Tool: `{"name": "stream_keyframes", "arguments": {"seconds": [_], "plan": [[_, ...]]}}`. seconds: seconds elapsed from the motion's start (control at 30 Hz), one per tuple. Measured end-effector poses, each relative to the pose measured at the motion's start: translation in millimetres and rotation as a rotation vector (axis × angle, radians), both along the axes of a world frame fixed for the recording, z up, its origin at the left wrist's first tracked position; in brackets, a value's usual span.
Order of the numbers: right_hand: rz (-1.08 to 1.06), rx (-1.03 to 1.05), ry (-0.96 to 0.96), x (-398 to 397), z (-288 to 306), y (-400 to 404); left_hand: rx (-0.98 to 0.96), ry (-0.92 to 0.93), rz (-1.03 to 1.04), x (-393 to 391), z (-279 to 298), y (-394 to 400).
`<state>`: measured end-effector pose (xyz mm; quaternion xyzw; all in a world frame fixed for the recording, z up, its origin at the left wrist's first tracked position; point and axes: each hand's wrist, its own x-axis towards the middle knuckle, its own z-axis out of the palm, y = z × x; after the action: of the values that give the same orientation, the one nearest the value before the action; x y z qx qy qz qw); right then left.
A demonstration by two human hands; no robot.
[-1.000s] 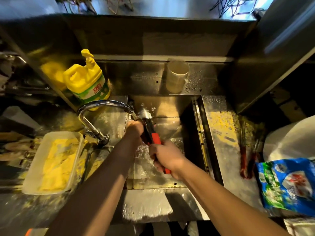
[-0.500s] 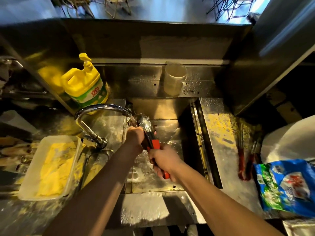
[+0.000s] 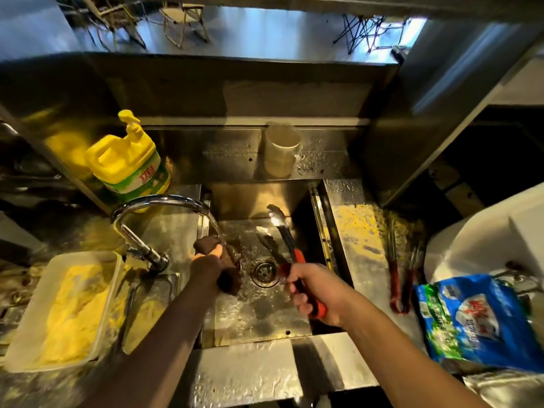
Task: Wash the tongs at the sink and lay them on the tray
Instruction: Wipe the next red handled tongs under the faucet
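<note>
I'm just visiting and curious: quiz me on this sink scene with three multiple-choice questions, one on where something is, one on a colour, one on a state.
1. Where is the soap jug?
A. on the ledge behind the faucet
B. in the sink
C. on the blue bag

2. What colour are the handles of the tongs in the right hand?
A. green
B. red
C. white

3. What is the faucet doing?
A. it is off
B. it is covered
C. it is running

Answers:
1. A: the yellow jug stands on the ledge at the back left, just behind the faucet's arch.
2. B: red grips show where the right hand holds them.
3. C: a stream falls from the spout onto the dark pad that the left hand holds.
</note>
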<state>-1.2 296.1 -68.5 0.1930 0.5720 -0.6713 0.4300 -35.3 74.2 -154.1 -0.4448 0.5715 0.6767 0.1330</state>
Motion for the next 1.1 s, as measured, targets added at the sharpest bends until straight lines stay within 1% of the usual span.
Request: {"name": "stream_keyframes", "arguments": {"seconds": [0.07, 0.13, 0.2, 0.23, 0.27, 0.37, 0.47, 0.57, 0.67, 0.8, 0.93, 1.03, 1.1], "plan": [[0.145, 0.404, 0.271, -2, 2, 3, 0.016, 0.039, -0.033, 9, 8, 11], [0.278, 0.761, 0.519, -5, 9, 9, 0.082, 0.113, -0.04, 10, 17, 26], [0.321, 0.978, 0.647, -6, 17, 24, 0.104, 0.162, -0.04, 8, 29, 44], [0.319, 1.016, 0.667, -6, 20, 29, 0.086, 0.161, -0.066, 7, 34, 49], [0.3, 1.032, 0.688, -6, 25, 37, 0.094, 0.17, -0.115, 7, 42, 57], [0.225, 0.984, 0.71, 3, 46, 69, 0.142, 0.224, -0.273, 4, 74, 91], [0.167, 0.962, 0.742, 13, 67, 100, 0.137, 0.326, -0.405, -3, 110, 130], [0.089, 0.973, 0.789, 29, 88, 130, 0.087, 0.39, -0.52, -8, 142, 169], [-0.054, 0.922, 0.796, 59, 112, 163, 0.086, 0.454, -0.652, -3, 169, 211], [-0.267, 0.944, 0.798, 104, 136, 209, 0.136, 0.537, -0.798, 16, 195, 276], [-0.462, 0.93, 0.749, 145, 154, 247, 0.202, 0.577, -0.944, 41, 214, 339], [-0.625, 0.851, 0.684, 173, 167, 274, 0.242, 0.604, -1.053, 61, 229, 382], [-0.735, 0.803, 0.648, 191, 175, 293, 0.303, 0.591, -1.12, 76, 240, 413]]}}
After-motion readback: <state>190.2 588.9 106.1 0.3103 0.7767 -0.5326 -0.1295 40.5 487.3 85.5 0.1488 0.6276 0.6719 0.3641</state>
